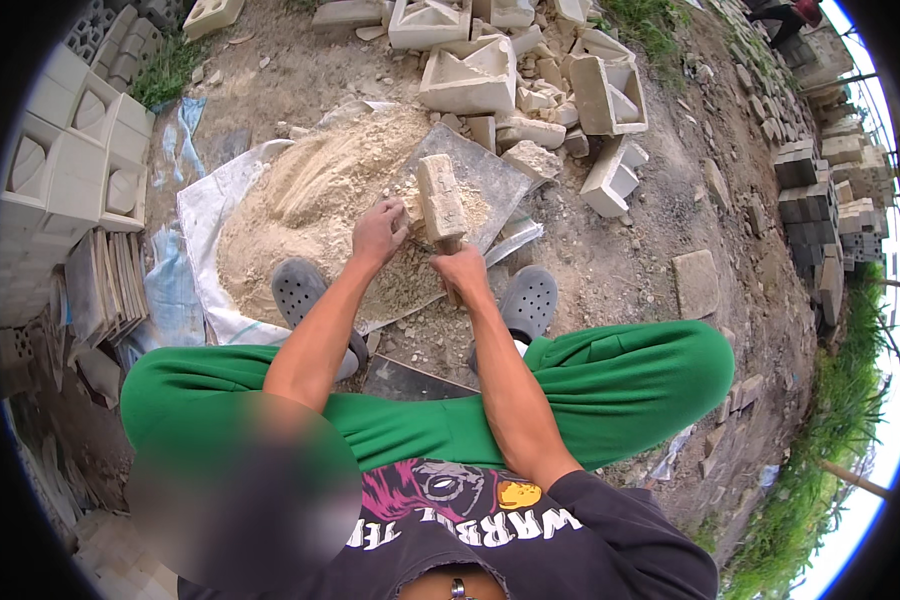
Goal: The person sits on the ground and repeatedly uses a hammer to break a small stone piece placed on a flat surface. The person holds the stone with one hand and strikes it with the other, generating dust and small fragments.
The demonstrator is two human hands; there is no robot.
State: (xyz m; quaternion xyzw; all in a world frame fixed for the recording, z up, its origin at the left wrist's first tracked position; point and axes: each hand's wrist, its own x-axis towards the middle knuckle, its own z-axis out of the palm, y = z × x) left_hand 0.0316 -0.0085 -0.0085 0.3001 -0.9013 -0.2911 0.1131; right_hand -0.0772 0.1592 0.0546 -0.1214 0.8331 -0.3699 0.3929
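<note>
My right hand (460,270) is wrapped round the handle of a mallet (440,196), whose thick, dusty, block-shaped head points away from me. Just left of the mallet head, my left hand (379,234) is closed, fingers curled down at the crumbled material; whatever they hold is hidden. Under the mallet lies a flat grey slab (500,188) with pale crumbs on it. A large heap of pale sandy powder (305,190) spreads to the left of the slab, on a white woven sheet (198,215).
Broken pale blocks (470,78) are piled beyond the slab. Stacked hollow blocks (75,165) stand at left, beside leaning flat boards (107,285). Grey blocks (808,205) are stacked at far right. My shoes (530,300) flank the work spot. A person (795,15) is at the top right.
</note>
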